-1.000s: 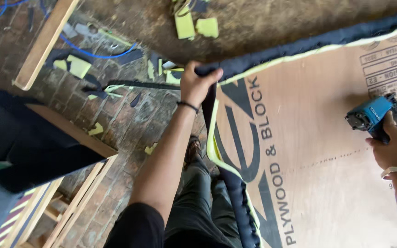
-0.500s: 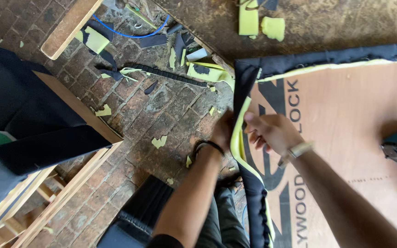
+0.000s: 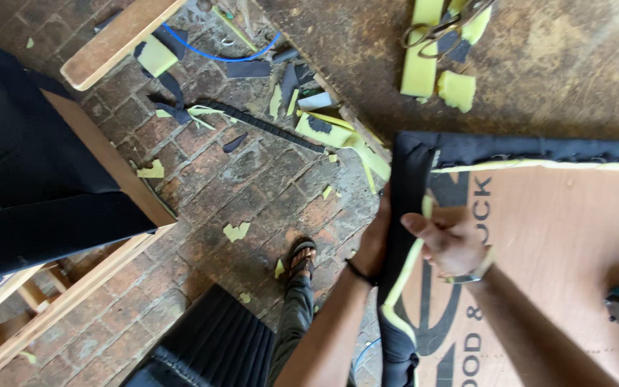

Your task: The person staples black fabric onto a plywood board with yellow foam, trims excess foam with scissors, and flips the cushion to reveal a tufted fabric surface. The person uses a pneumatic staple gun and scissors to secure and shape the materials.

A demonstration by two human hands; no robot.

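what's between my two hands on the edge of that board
In the head view, a fold of dark fabric over yellow foam edging lies between left hand and right hand.

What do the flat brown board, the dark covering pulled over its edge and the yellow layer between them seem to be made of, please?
The flat brown board looks like plywood: matt tan face with faint grain. The dark covering seems to be woven upholstery fabric, dull navy or black, folding softly where both hands, left and right, pinch it. The yellow layer is probably foam, judging by its pale, spongy edge.
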